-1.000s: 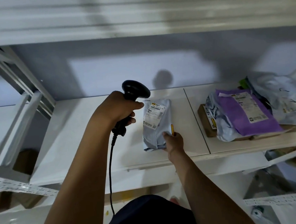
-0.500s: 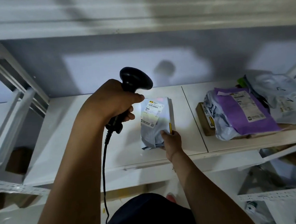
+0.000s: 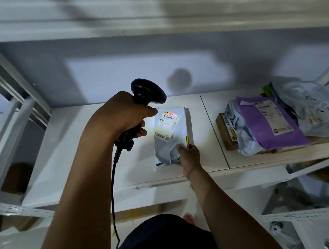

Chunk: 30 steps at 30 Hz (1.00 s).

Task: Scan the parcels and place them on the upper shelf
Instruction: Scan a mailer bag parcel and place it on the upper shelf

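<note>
On the white shelf (image 3: 206, 152) a grey parcel (image 3: 171, 137) lies flat. The parcel heap (image 3: 268, 126) sits to its right, well apart. Just left of it is the black corded scanner (image 3: 146, 92), beam on its label, with the left grip (image 3: 122, 114) wrapped round the handle. The right grip (image 3: 190, 157) pinches its near right corner, a yellow pen (image 3: 187, 141) alongside.

A white shelf (image 3: 66, 154) (two boards butted together) carries a pale grey parcel (image 3: 171, 139) mid-shelf and, well apart to the right, a cardboard box (image 3: 225, 132) under mailers (image 3: 268, 126).
</note>
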### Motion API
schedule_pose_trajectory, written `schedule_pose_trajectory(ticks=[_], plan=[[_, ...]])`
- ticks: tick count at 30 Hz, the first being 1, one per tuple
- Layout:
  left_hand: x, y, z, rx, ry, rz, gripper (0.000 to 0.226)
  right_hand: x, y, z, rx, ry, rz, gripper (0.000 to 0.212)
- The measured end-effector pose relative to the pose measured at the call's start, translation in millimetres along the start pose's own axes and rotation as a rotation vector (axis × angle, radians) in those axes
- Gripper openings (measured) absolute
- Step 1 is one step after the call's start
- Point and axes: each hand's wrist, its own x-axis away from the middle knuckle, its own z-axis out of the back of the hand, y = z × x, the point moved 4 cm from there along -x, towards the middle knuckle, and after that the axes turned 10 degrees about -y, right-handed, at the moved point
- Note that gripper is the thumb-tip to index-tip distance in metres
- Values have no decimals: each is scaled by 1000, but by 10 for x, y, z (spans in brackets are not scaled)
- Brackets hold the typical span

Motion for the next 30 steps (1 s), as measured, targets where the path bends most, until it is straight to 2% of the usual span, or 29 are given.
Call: schedule_pose_trajectory(ticks=[5, 10, 16, 20, 28, 30], plan=[[-42, -44, 6, 23, 6, 26, 26, -26, 2, 10, 5, -6, 10, 50], [-69, -87, -16, 20, -1, 42, 26, -74, 44, 10, 9, -6, 10, 66], [-80, -85, -36, 15, 8, 41, 26, -68, 23, -1, 12, -14, 7, 61], [-65, -57, -96, 5, -7, 39, 27, -63, 20, 2, 2, -18, 11, 70], [-33, -50, -108, -16, 13, 37, 26, 22, -46, 3, -16, -20, -6, 48], [-28, -57, -101, -17, 19, 42, 26, 37, -56, 9, -14, -17, -19, 34]])
